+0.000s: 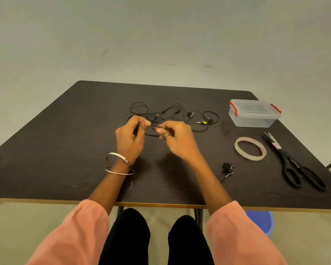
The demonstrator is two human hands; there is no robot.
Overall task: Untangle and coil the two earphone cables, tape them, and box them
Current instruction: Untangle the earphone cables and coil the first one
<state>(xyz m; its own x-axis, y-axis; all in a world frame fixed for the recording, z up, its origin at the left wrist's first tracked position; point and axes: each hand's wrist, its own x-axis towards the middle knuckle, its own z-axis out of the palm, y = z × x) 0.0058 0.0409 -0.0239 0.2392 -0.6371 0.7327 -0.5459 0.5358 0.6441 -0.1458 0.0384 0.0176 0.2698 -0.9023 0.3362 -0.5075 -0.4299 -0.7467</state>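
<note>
**Both hands pinch into the near edge of the cable tangle**

The left hand [131, 134] and the right hand [175, 135] sit close together over the dark counter [65, 150], each with fingers curled and pinching a strand of the black earphone cables [172, 114]. The knot they work on lies between the two hands, just at the fingertips. The rest of the tangle spreads beyond the hands and mostly to the right-hand side, its long axis running left to right across the counter, ending near a yellow-tipped plug [202, 122]. The right hand is therefore the nearer one for drawing out the loose loops, while the left looks better placed to anchor the knot.

A pair of earbuds [227, 168] on a short visible lead lies apart, nearer the person and right of the right forearm; whether it joins the tangle cannot be told. Further right of the right hand sit the tape roll [250, 148], the black scissors [292, 163] and, beyond them, the lidded clear plastic box [254, 115] with red clips. Nothing stands between hands and cables. Untangling seems barely begun.
</note>
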